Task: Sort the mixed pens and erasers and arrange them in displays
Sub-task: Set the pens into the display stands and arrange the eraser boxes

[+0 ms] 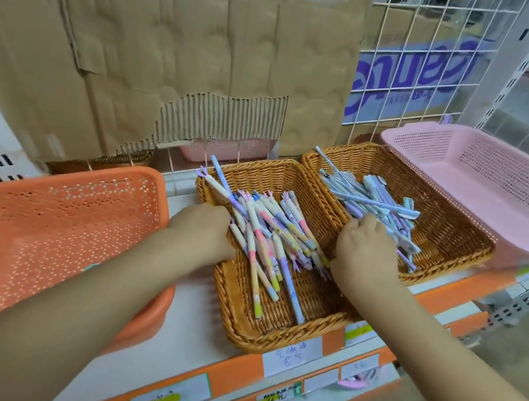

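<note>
Pens (271, 236) with pastel pink, yellow and purple barrels lie heaped in a wicker basket (270, 333) on a white shop shelf. Price labels (290, 353) on the orange shelf edge below this basket carry handwriting too blurred to read. Blue lettering behind the wire grid (415, 68) beyond it is also unreadable.

The left hand (203, 228) rests at this basket's left rim, with curled fingers against the pen ends. The right hand (366, 247) sits at its right rim, fingers curled down into pale blue pens (377, 201) in a second wicker basket (452, 230) touching that side. Both sets of fingertips are hidden, so an actual hold cannot be told.

An orange plastic basket (43, 234) stands left of the wicker basket across a strip of bare shelf. A pink plastic basket (500, 189) stands far right.
</note>
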